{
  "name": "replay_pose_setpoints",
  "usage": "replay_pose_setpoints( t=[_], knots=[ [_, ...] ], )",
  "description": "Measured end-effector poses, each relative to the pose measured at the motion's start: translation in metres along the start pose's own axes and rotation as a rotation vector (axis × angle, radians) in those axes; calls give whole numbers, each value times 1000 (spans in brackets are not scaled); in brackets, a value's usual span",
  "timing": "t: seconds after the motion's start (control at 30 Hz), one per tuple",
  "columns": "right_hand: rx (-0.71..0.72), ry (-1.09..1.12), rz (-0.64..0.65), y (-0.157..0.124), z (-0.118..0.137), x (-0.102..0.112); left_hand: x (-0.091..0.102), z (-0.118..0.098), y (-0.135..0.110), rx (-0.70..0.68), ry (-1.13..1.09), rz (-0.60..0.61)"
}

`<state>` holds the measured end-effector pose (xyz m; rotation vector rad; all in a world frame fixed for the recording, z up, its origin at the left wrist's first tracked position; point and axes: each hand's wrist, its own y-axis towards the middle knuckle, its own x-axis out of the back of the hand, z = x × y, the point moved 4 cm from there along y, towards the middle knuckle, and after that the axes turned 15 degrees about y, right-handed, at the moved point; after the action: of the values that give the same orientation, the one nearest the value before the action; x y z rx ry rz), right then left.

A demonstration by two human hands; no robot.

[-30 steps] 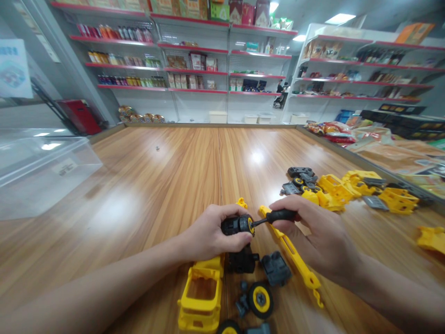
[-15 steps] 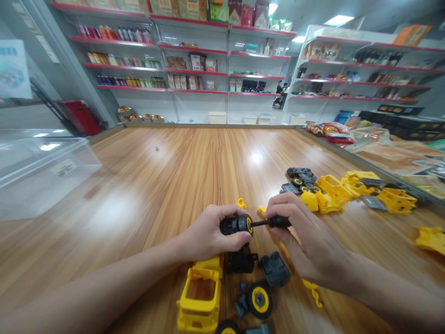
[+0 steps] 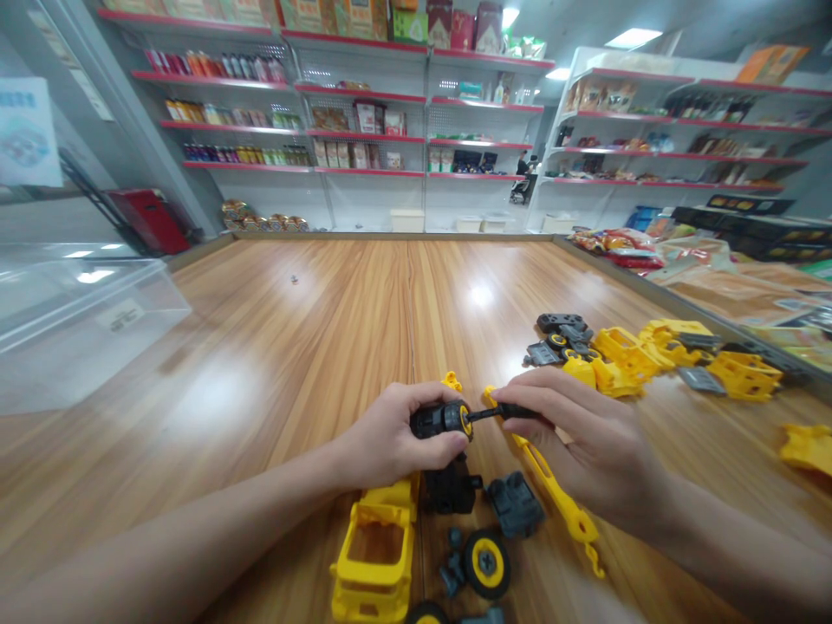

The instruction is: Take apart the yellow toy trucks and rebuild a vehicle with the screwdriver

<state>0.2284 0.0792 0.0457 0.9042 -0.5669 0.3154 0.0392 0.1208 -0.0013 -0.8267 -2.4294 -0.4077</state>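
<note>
My left hand (image 3: pixel 406 438) grips a black toy chassis (image 3: pixel 429 420) with a yellow-hubbed wheel (image 3: pixel 464 419) at its right end. From the right, the tip of a black screwdriver (image 3: pixel 487 414) meets the wheel's hub. My right hand (image 3: pixel 572 425) is closed around the screwdriver's handle, fingers stretched along it. Below lie a yellow cab frame (image 3: pixel 373 555), a black part (image 3: pixel 451 487), a dark grey block (image 3: pixel 515 503) and a loose wheel (image 3: pixel 487 563). A long yellow arm with a hook (image 3: pixel 552 485) lies under my right hand.
Yellow and grey toy parts (image 3: pixel 620 360) are heaped at the right of the wooden table (image 3: pixel 338 303). A clear plastic bin (image 3: pixel 84 329) stands at the left. Bagged goods (image 3: pixel 624 251) lie beyond the right edge, and stocked shelves (image 3: pixel 364 134) line the back.
My right hand has rolled around the screwdriver handle, its fingers now straighter and turned further over, uncovering more of the yellow arm. My left hand and the chassis have stayed in place.
</note>
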Motion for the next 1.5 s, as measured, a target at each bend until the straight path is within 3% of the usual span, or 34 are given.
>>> replay_pose_setpoints(
  t=[0.23,0.4,0.6,1.07,1.27,1.5],
  knots=[
    [-72,-53,102,-2,1,0,-2,0,-1,-20,55,4],
    [-126,8,129,-4,0,-2,-1,-1,0,-10,33,-6],
    [-266,-73,136,-5,-7,0,-1,0,-1,-11,39,0],
    [-249,-29,143,-6,-7,-1,-2,1,-1,-7,34,2],
    [-306,-60,147,-6,-12,1,-3,1,-1,-13,35,1],
    [-197,13,186,-7,-8,3,-2,0,-1,-30,51,-13]
  ],
)
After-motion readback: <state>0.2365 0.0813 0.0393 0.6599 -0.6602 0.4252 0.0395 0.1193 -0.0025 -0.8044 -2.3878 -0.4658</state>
